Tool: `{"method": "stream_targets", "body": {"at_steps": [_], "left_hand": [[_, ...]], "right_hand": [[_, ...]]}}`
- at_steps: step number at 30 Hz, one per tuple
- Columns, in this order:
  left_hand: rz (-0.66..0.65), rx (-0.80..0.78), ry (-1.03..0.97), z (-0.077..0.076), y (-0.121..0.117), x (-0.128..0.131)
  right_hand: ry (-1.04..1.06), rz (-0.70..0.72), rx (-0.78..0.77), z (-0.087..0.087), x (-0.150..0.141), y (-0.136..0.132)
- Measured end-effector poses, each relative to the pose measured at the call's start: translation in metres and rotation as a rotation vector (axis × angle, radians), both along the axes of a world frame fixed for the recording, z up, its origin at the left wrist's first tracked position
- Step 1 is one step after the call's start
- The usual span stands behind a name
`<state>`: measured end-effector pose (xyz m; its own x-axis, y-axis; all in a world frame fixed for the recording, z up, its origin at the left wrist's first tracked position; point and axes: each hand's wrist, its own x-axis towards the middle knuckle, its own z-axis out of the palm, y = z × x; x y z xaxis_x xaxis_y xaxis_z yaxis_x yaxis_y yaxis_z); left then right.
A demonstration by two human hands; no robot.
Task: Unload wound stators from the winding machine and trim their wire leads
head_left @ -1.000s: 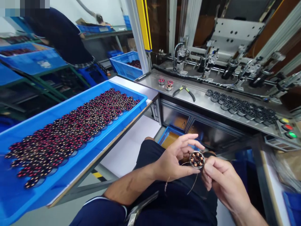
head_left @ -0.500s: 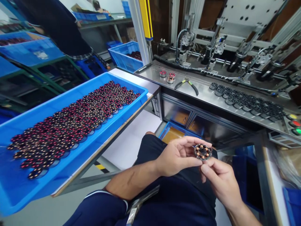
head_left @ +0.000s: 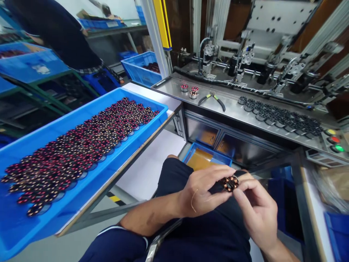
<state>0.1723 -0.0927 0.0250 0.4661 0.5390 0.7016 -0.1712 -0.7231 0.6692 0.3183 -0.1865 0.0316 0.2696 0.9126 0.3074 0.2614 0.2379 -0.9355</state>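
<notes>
Above my lap a round motor stator with copper windings is tilted so its face shows. My left hand grips it from the left, closed with fingers over the top and thumb beneath. My right hand is closed too, thumb and forefinger pinched at the stator's right edge; some of its fingers are hidden. A thin copper-coloured wire curves over the back of my left hand. Left of me a blue tray holds many more stators with red or copper windings.
On the metal bench ahead stand three wound stators, pliers with green-black handles and rows of dark stator cores. Behind them is a machine; control buttons sit at right. A co-worker stands at the far left.
The stator has moved slightly down and left and turned in my hands. My left fingers now cover more of its top. A curved wire now shows over my left hand. The camera view shifted slightly.
</notes>
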Motion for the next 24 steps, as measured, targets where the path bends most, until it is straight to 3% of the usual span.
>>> {"method": "stream_targets", "body": {"at_steps": [2,6,8,10,15,17,21,24], "left_hand": [[-0.048,-0.157,-0.009,0.001,-0.001,0.000],[-0.288,-0.744,-0.052,0.000,-0.002,0.001],[-0.349,-0.857,-0.080,-0.001,-0.002,0.004],[-0.277,-0.741,-0.099,-0.001,-0.001,0.007],[-0.023,-0.157,-0.062,0.002,-0.001,0.010],[-0.012,-0.110,-0.043,0.004,-0.001,0.010],[-0.012,-0.161,-0.025,0.004,-0.002,0.010],[-0.002,-0.167,-0.017,0.002,0.000,0.010]], "right_hand": [[0.047,-0.053,0.016,-0.003,-0.003,0.000],[0.115,-0.128,0.042,-0.013,-0.008,-0.002],[0.123,-0.122,0.036,-0.017,-0.009,-0.002],[0.143,-0.101,0.031,-0.018,-0.009,-0.002],[0.210,0.005,0.017,-0.012,-0.005,0.001],[0.266,0.005,-0.004,-0.011,-0.006,0.002],[0.412,-0.080,-0.053,-0.020,-0.011,0.002],[0.407,-0.087,-0.109,-0.027,-0.010,0.001]]}}
